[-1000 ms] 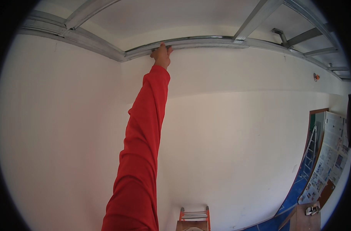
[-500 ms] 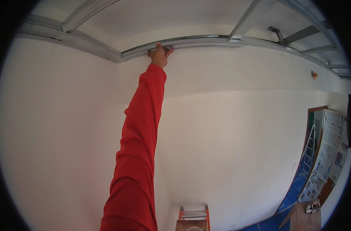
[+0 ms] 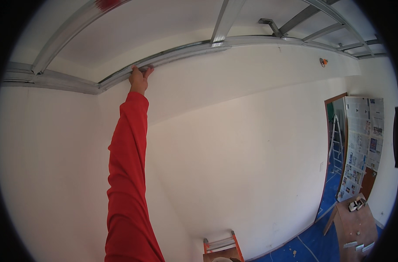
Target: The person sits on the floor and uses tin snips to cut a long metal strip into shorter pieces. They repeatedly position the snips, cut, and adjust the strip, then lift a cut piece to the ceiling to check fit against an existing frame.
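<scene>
A pale wall (image 3: pixel 234 139) fills the middle. The metal rail (image 3: pixel 177 54) runs along its top, from about ten o'clock to just past twelve o'clock, where its lower strip seems to end. A crossbar (image 3: pixel 226 19) meets it a little past twelve o'clock. Blue floor covering (image 3: pixel 295 246) shows near five o'clock, and a paper-covered panel (image 3: pixel 362 139) stands at three. A brown worktop (image 3: pixel 345 220) lies at four o'clock, and the top of an orange-sided ladder (image 3: pixel 237 245) stands at six.

A red sleeve (image 3: pixel 129 174) rises from seven o'clock to the left hand (image 3: pixel 139 80), between ten and eleven, at the rail's underside near the corner. Its fingers (image 3: pixel 134 70) are spread, touching the rail's lower edge; whether they also pinch something small there, I cannot tell. The right hand is out of view. Smallest is an orange-tipped fitting (image 3: pixel 323 62) on the wall at two o'clock.

For a good hold, I would bear evenly with the finger pads, so the rail is not twisted, and keep skin from sliding along the thin edge. With the arm this stretched, standing closer under the hand would probably give better control.
</scene>
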